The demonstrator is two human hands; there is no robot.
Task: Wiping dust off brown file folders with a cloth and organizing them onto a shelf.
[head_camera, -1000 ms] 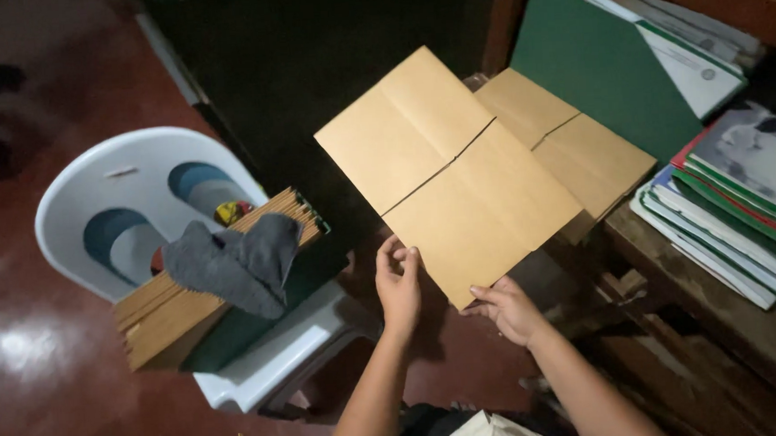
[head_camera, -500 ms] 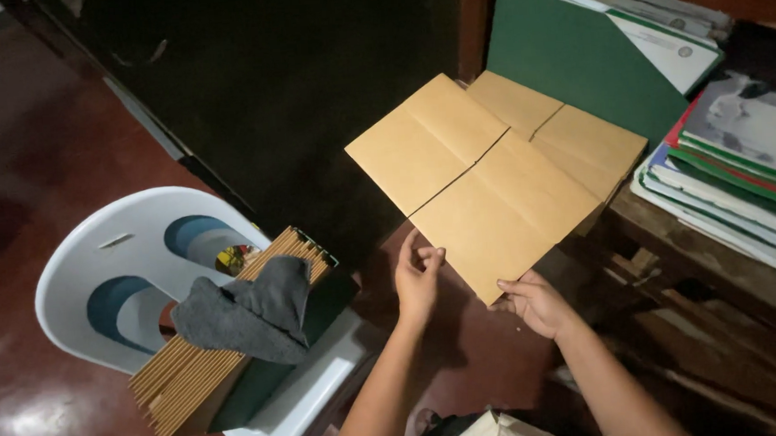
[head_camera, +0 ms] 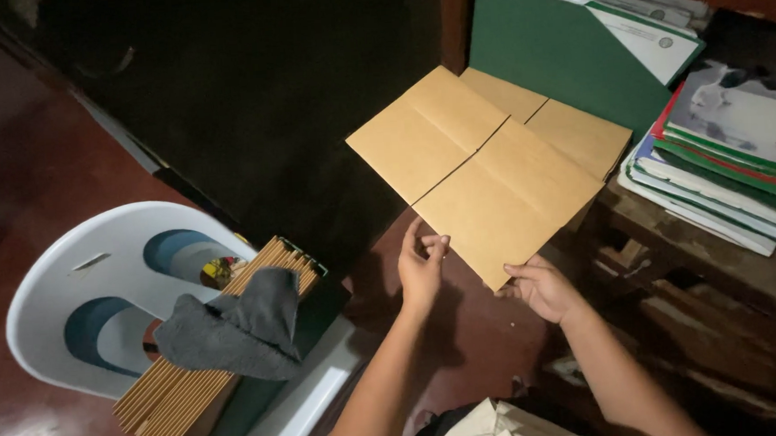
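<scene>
My right hand [head_camera: 540,288] grips the lower corner of a brown paper envelope [head_camera: 479,173], held up flat with its flap seam facing me. Behind it a second brown envelope [head_camera: 569,129] shows at the upper right. My left hand [head_camera: 421,262] hovers at the envelope's lower left edge, fingers loosely curled, touching or nearly touching the paper; I cannot tell which.
A white plastic chair [head_camera: 99,286] at the left carries a stack of brown folders [head_camera: 193,387] with a grey cloth [head_camera: 234,328] on top. A green folder [head_camera: 565,58] and a pile of folders and papers [head_camera: 722,165] sit on a wooden shelf at right. Dark cabinet behind.
The view has shifted, so the envelope and both hands now sit further right and lower. The left hand stays by the envelope's lower edge; the right hand keeps its grip.
</scene>
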